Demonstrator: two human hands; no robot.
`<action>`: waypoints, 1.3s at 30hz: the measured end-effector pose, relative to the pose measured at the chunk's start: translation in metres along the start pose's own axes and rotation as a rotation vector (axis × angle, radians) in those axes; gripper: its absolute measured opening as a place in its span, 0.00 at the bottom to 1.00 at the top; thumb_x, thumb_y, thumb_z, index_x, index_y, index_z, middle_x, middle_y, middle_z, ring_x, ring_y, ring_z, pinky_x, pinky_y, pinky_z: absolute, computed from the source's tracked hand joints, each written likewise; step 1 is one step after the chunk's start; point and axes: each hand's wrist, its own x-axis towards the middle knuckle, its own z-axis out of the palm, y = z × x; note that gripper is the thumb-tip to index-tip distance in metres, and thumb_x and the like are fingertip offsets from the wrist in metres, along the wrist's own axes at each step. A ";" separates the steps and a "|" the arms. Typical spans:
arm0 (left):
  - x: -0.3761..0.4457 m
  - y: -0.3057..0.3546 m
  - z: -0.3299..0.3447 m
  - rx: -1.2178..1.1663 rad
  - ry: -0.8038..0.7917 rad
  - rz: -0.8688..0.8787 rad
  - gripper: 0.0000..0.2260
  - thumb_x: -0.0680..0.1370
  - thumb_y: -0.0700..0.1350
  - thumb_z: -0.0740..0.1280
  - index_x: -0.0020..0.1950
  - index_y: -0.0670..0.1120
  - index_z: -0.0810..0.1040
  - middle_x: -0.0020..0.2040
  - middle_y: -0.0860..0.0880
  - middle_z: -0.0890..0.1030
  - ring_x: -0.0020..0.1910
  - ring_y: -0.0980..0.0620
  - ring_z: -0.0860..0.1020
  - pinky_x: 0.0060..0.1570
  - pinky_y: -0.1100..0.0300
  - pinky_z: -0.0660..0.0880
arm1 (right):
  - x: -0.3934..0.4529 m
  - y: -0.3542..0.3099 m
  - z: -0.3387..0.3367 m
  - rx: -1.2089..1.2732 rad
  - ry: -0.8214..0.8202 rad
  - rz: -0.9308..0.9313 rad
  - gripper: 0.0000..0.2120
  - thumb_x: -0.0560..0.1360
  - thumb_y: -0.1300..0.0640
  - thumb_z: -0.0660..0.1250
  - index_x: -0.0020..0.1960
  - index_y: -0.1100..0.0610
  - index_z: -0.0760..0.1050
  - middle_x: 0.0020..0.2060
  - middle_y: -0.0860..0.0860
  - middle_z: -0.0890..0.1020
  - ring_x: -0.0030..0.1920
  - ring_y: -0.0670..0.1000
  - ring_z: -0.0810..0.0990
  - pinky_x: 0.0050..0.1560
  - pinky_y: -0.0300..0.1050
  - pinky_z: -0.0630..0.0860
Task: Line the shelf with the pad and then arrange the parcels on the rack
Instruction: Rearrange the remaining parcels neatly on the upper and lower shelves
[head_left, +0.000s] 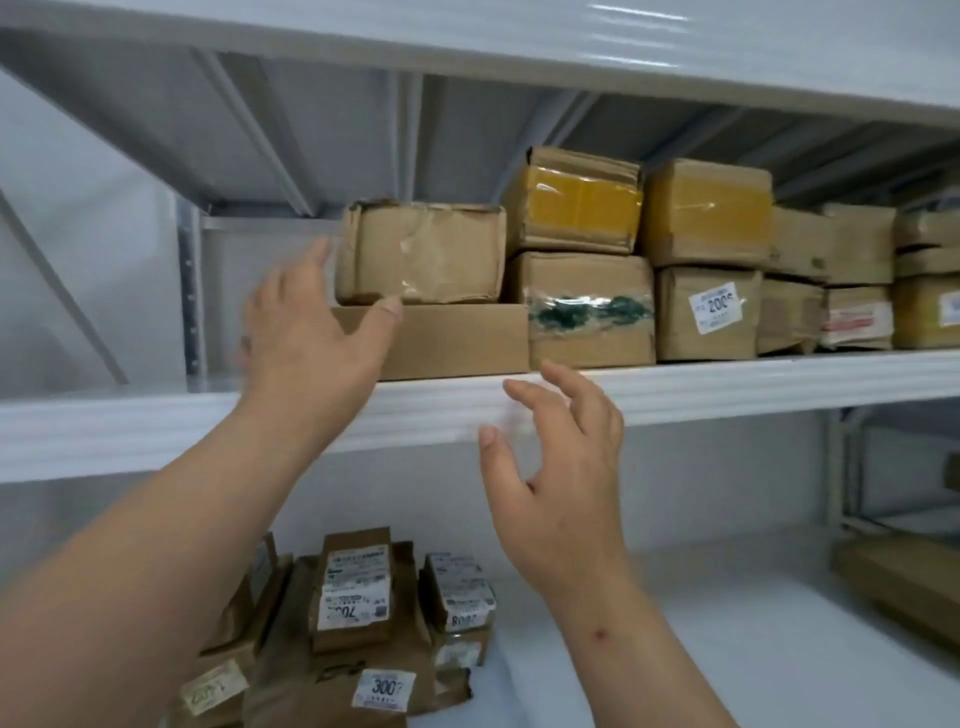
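Reaching up, the left hand (317, 332) is spread wide beside the top box (421, 254), holding nothing. The right hand (561, 467) hangs loose and empty below the shelf (727, 384).

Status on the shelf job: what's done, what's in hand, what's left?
Done: white pad lines the middle shelf; boxes stand stacked two high along it. In hand: left hand is open at the leftmost stack, right hand is open by the shelf edge; neither holds anything. Left: labelled parcels lie heaped on the lower shelf.

brown parcels (421, 254), yellow tape (582, 208), white shelf (727, 379)
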 end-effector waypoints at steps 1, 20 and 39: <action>-0.018 0.005 0.007 -0.014 0.076 0.093 0.30 0.78 0.56 0.65 0.77 0.50 0.60 0.74 0.46 0.66 0.73 0.44 0.62 0.71 0.42 0.61 | -0.010 0.007 -0.008 0.016 0.008 0.024 0.18 0.75 0.47 0.62 0.62 0.52 0.77 0.65 0.49 0.71 0.67 0.47 0.65 0.67 0.41 0.64; -0.363 0.150 0.357 -0.583 -0.904 -0.746 0.14 0.79 0.50 0.67 0.64 0.57 0.71 0.65 0.50 0.75 0.61 0.49 0.76 0.64 0.46 0.72 | -0.174 0.327 -0.332 -0.222 -0.396 1.148 0.04 0.77 0.51 0.66 0.52 0.46 0.76 0.52 0.45 0.80 0.51 0.43 0.79 0.57 0.45 0.77; -0.383 0.281 0.653 -0.817 -1.083 -1.327 0.49 0.63 0.72 0.71 0.78 0.54 0.59 0.72 0.49 0.69 0.66 0.47 0.72 0.58 0.48 0.76 | -0.108 0.580 -0.435 -0.326 -0.155 1.360 0.12 0.82 0.52 0.61 0.64 0.54 0.73 0.58 0.51 0.77 0.47 0.42 0.76 0.35 0.27 0.73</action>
